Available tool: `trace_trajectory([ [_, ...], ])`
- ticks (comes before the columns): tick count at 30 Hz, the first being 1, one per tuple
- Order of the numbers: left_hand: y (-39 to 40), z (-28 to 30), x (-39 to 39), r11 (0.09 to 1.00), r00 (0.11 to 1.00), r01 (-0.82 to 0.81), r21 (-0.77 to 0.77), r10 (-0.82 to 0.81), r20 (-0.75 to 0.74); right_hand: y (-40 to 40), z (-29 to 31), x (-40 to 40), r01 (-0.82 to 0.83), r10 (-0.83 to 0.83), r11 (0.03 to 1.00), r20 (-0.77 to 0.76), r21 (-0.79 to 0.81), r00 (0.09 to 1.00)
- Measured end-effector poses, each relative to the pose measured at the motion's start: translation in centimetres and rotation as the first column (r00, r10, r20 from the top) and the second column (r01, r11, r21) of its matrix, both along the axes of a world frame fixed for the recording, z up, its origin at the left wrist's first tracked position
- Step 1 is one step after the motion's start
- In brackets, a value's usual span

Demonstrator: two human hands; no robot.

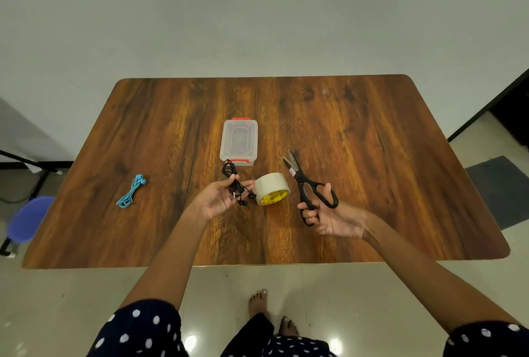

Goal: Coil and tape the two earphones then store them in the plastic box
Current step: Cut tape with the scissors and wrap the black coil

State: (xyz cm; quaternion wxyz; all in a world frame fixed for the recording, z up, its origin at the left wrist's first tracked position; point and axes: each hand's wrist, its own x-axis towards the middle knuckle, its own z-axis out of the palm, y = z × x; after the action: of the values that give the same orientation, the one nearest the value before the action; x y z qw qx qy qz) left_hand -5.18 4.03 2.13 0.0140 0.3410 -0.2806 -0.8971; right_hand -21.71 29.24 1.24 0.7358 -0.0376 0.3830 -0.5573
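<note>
My left hand pinches a coiled black earphone above the table, with its buds dangling toward a roll of clear tape. The tape roll lies just right of that hand; a strip seems to run from it to the coil. My right hand grips black-handled scissors, blades slightly apart and pointing away from me. A coiled blue earphone lies on the table at the left. The clear plastic box with red latches sits lidded behind the black coil.
The wooden table stands against a pale wall. A blue stool is on the floor at the left, a dark mat at the right. My bare feet show below the table's near edge.
</note>
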Motion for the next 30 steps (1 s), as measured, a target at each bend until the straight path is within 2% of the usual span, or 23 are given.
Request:
trace_trajectory([
  [6,0.1,-0.1,0.2,1.0,1.0,-0.02,-0.021,0.02,0.011,1.7,-1.2,2.2,-0.133,0.144,0.985,0.102,-0.111,0.984],
  [14,0.1,-0.3,0.0,0.999,0.999,-0.045,-0.02,0.045,0.015,3.0,-2.8,4.5,-0.271,0.278,0.959,0.085,-0.088,0.957],
  [30,-0.2,-1.8,0.1,0.996,0.997,-0.079,0.051,0.08,-0.018,-0.2,-4.3,6.3,-0.184,0.195,0.977,0.109,-0.104,0.975],
])
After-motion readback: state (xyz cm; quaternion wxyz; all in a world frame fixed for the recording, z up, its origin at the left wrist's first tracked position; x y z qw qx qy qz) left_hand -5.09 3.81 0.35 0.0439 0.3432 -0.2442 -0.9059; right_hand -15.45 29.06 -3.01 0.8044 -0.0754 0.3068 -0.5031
